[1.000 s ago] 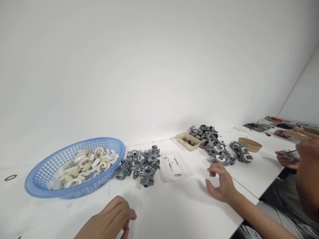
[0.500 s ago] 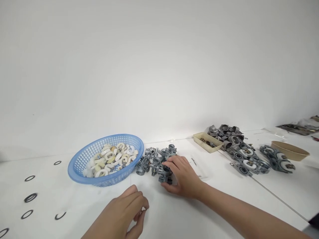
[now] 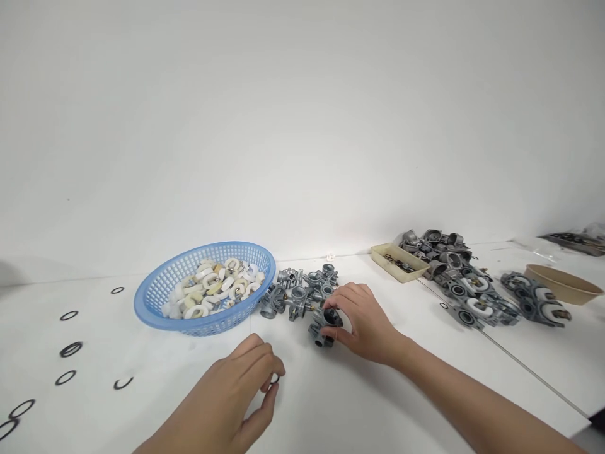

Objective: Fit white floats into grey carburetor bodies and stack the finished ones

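We count two hands, each with a thing in its grasp. The left hand [image 3: 271, 379] has thumb and fingers closed about one small ring [image 3: 275, 379], near the front of the table [image 3: 302, 416]; the right hand [image 3: 335, 317] is clamped by thumb and fingers on one grey casting [image 3: 319, 341], at the front of the near pile [image 3: 299, 294]. The hands are apart from each other. We see one blue basket [image 3: 158, 323], left of the near pile, filled with white and yellowed loops [image 3: 208, 290], too many and too overlapped to count. One yellow tray [image 3: 393, 270] contains dark rings and small parts [image 3: 399, 263]; one brown bowl [image 3: 562, 284] stands farther right, its contents not visible to us. Between tray and bowl lie the far pile [image 3: 449, 258] of castings, with two white loops showing at its front, and a small cluster [image 3: 534, 299] bearing more. On the left we count black rings [image 3: 69, 315] at six places, one place seemingly doubled, and one open black arc [image 3: 123, 383]. One further ring lies just beside the far pile.
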`<state>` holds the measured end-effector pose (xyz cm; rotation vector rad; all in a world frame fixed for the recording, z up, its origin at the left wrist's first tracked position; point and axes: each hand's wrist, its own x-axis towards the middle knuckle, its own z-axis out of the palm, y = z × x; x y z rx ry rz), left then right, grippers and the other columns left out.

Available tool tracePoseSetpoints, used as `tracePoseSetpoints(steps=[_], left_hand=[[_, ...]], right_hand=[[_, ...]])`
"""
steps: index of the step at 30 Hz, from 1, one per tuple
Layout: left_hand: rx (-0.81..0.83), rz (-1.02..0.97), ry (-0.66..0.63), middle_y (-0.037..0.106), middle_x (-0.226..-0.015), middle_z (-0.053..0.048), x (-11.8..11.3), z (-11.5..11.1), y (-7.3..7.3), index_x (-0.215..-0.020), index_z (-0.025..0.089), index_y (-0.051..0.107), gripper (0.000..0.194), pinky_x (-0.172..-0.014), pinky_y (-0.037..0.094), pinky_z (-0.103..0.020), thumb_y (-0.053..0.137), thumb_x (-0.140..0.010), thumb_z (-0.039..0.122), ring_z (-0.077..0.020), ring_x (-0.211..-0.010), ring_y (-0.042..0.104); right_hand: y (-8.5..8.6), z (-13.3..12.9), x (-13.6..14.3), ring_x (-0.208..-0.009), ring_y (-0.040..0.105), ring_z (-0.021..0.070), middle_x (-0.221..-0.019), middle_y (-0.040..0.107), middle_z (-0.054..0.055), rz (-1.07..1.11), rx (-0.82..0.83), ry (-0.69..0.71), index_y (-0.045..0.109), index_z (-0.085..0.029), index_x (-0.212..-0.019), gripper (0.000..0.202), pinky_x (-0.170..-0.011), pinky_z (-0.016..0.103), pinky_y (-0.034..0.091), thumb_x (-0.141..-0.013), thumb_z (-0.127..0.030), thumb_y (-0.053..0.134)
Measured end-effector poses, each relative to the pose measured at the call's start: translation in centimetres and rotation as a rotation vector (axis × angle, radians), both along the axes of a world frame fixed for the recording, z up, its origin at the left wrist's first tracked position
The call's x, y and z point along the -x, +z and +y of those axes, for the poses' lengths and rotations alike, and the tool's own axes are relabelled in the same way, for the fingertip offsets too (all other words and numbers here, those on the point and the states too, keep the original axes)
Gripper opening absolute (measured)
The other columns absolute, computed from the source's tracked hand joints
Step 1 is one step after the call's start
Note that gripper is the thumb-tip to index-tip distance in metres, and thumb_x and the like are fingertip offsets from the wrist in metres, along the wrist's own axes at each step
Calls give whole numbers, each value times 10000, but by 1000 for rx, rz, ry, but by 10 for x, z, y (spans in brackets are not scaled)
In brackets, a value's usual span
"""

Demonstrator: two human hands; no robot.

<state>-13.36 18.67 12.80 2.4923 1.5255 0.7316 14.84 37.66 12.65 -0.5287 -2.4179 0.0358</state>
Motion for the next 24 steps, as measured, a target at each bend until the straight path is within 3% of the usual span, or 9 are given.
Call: tracePoseSetpoints(steps=[4,8,11,13,16,21,24], left_hand=[[-5,-66,-2,687,-1130,-55,-3,-1,-4,-1247,291,606,205,-811,607,-365,617,-1056,216,-266,-1029,675],[-66,-237,29,602,-1545,-139,-6,-1,-23,-1656,362,390,992,-1074,673,-493,947,-835,347,-369,-1349,670],[-54,-302,40,550,-1667,-167,-7,-1,-36,-1758,393,269,1319,-1124,669,-553,1055,-699,448,-433,-1440,651],[-18,-320,17,581,-1658,-157,-7,-2,-39,-1758,393,299,1303,-1140,666,-554,1055,-699,471,-428,-1428,676],[80,-318,-46,632,-1622,-120,-7,-7,-31,-1707,386,404,1174,-1167,654,-530,1047,-725,428,-409,-1407,705],[213,-320,-87,664,-1540,-56,-10,-9,-12,-1555,399,524,925,-1228,606,-506,1036,-787,323,-357,-1470,644],[227,-330,-98,671,-1496,-57,-13,-6,-8,-1557,385,502,871,-1199,618,-485,1000,-845,325,-326,-1445,630]], right_hand=[[6,-23,-2,-909,651,250,-1037,714,55,115,119,74,680,-255,-1181,319,-819,421,529,-1037,-483,850],[10,-57,7,-852,637,218,-988,667,41,291,286,260,653,-264,-1211,325,-724,353,580,-1065,-509,807],[8,-77,12,-828,637,223,-951,663,49,324,112,361,646,-242,-1232,397,-721,377,569,-1068,-576,784],[5,-84,14,-802,651,217,-910,661,49,321,-46,422,658,-216,-1219,399,-750,401,560,-1097,-588,734],[0,-87,14,-793,694,201,-866,705,39,293,-174,499,684,-188,-1205,297,-809,414,578,-1133,-474,724],[-4,-81,13,-826,722,192,-875,772,45,241,-204,597,732,-173,-1219,226,-816,386,619,-1189,-368,623],[-2,-80,12,-872,748,198,-921,805,53,219,-183,604,759,-176,-1235,211,-843,390,629,-1169,-354,669]])
